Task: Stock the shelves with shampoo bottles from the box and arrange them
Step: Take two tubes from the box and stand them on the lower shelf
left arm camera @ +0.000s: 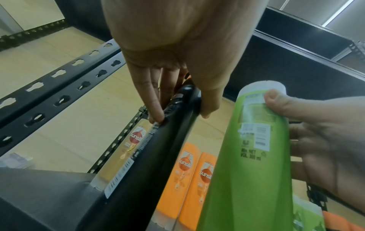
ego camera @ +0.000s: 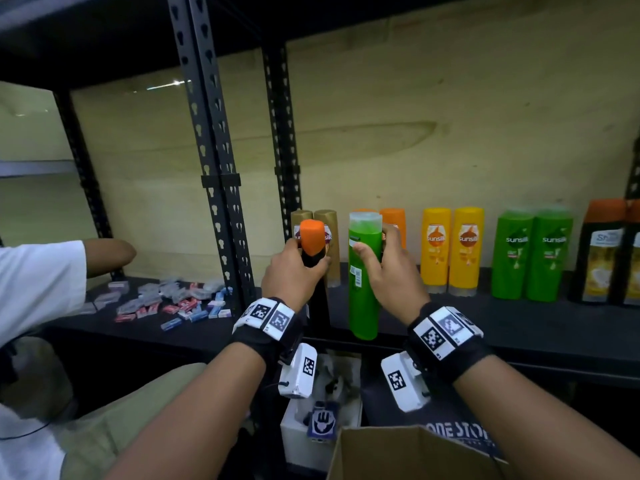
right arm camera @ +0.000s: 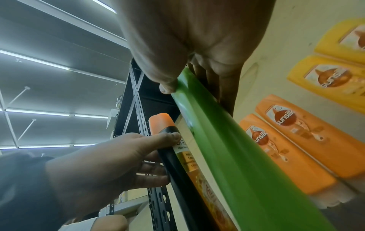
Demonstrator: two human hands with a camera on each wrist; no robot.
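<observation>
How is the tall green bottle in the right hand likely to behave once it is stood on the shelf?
The green bottle is tall and slim, so it probably tips easily if nudged. Its smooth plastic may be slippery; the right hand wraps it near the cap. It looks rigid, not floppy.

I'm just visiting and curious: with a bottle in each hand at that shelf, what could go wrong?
The left hand holds the black bottle near its cap, so it might swing into the gold bottles. The right hand carries the green bottle close to the orange bottles, which might topple.
</observation>
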